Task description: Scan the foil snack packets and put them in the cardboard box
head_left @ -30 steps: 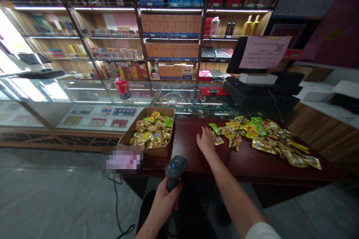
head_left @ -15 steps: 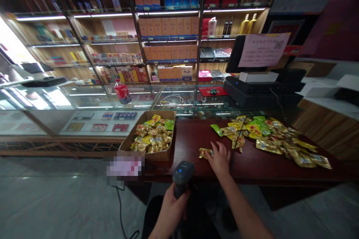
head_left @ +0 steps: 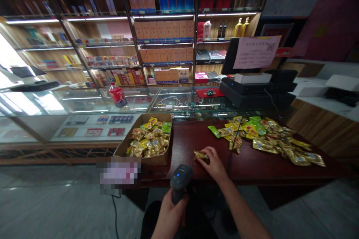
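My left hand (head_left: 173, 209) is wrapped round the handle of a dark barcode scanner (head_left: 181, 177), which has a small blue light on top. Between the thumb and fingers of my right hand (head_left: 214, 164) is a gold snack packet (head_left: 199, 154), just over the dark red table (head_left: 187, 138). An open cardboard box (head_left: 168, 153) to the left holds many gold, yellow and green packets (head_left: 151, 138). Over on the right lies a loose spread of similar packets (head_left: 269, 138), mostly gold with a few green ones.
Behind the table runs a glass display counter (head_left: 137, 101) bearing a red-labelled bottle (head_left: 117, 95), a white cable (head_left: 169, 101) and a mouse (head_left: 209, 93) on a red pad. A monitor (head_left: 230, 56) with a paper sheet stands at the right. Stocked shelves line the wall.
My right hand has closed its fingers on the gold packet and tilted it up from the table. The scanner stays in my left hand. The whole view has shifted slightly.
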`<action>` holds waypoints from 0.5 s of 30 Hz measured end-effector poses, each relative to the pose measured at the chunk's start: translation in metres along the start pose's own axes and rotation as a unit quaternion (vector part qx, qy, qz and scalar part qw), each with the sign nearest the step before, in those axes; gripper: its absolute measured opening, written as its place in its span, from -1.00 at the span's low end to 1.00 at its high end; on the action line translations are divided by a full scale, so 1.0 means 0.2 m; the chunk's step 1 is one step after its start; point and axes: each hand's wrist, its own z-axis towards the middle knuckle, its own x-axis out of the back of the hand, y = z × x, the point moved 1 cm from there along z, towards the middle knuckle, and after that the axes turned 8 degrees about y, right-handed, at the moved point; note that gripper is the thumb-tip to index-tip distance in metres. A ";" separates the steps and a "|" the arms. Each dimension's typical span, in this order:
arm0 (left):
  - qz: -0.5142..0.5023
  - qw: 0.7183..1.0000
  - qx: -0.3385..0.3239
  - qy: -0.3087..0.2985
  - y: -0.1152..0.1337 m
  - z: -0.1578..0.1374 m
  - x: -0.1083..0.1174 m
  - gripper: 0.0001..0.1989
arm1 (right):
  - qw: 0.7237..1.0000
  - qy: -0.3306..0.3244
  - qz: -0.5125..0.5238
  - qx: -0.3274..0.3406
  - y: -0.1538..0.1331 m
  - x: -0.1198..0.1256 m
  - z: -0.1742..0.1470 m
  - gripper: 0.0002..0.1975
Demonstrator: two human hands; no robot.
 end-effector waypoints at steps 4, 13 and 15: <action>0.002 1.000 0.002 -0.004 0.02 0.00 -0.03 -0.60 | 0.989 0.094 0.106 -0.050 0.04 0.01 0.00 -0.43; 0.033 0.998 -0.045 -0.016 0.02 -0.02 -0.02 -0.63 | 0.903 0.060 0.379 -0.194 0.11 0.02 0.04 -0.27; 0.046 0.997 -0.057 -0.023 0.02 -0.02 -0.01 -0.65 | 0.890 0.046 0.400 -0.214 0.11 0.03 0.04 -0.33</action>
